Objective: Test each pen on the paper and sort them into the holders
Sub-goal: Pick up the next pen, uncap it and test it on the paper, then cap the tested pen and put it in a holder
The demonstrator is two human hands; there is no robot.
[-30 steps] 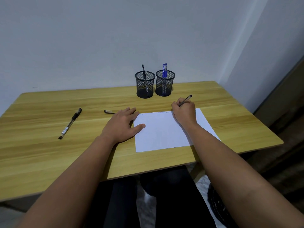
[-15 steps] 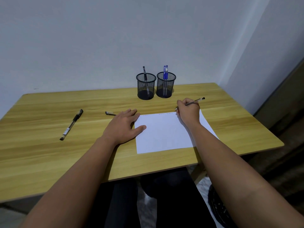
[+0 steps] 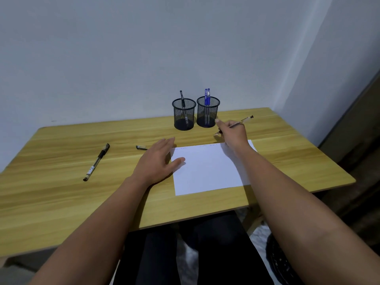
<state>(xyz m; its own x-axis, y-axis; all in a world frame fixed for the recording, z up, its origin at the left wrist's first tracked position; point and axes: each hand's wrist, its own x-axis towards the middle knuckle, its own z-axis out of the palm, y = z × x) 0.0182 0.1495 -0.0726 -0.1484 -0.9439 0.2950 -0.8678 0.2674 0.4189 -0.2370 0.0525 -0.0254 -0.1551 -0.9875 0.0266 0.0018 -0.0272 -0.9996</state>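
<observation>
My right hand (image 3: 233, 133) grips an uncapped pen (image 3: 242, 121) just beyond the far edge of the white paper (image 3: 207, 169), its tip pointing left and its index finger stretched toward the right mesh holder (image 3: 207, 113), which holds two blue pens (image 3: 207, 96). The left mesh holder (image 3: 184, 115) holds one black pen (image 3: 182, 98). My left hand (image 3: 158, 160) lies flat with its thumb on the paper's left edge. A capped black pen (image 3: 96, 162) lies on the table at the left. A black pen cap (image 3: 141, 147) rests beside my left fingers. Faint scribbles mark the paper's top.
The wooden table (image 3: 61, 202) stands against a pale wall, with its right edge near a corner. My dark-clad legs show below the front edge.
My right hand has lifted the pen off the paper's top edge and carried it away from me toward the holders. The left hand stays on the paper.
</observation>
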